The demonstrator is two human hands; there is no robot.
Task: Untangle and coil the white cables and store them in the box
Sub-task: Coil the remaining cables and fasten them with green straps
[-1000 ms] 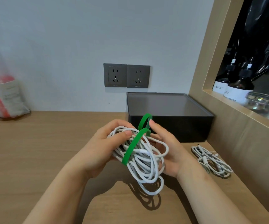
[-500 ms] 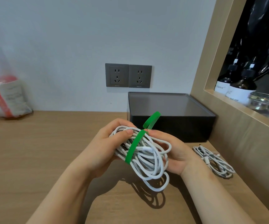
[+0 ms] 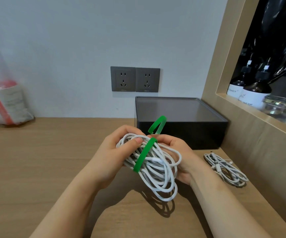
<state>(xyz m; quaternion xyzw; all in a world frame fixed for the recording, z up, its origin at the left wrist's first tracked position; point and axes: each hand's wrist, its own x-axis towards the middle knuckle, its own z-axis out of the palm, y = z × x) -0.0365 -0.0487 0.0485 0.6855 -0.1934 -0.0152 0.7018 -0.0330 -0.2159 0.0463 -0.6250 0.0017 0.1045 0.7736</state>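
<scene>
A coiled bundle of white cable (image 3: 157, 176) hangs above the wooden counter between both hands. My left hand (image 3: 114, 155) grips its upper left side, thumb pressed over the loops. A green strap (image 3: 144, 157) is wrapped across the coil, and its free end (image 3: 157, 123) curls up above my fingers. My right hand (image 3: 178, 152) holds the coil from the right and pinches the strap at the top. Behind the hands stands a black box (image 3: 180, 127) with its lid on. A second white cable bundle (image 3: 224, 167) lies on the counter to the right.
The wooden counter (image 3: 44, 160) ends at a wall with two grey sockets (image 3: 135, 79). A plastic bag (image 3: 3, 103) sits at the far left. On the right a wooden niche (image 3: 241, 117) holds dark bottles (image 3: 253, 90) and a glass jar (image 3: 281, 107).
The free end of the green strap has swung to the right and up. Both hands keep hold of the coil and have shifted slightly with it.
</scene>
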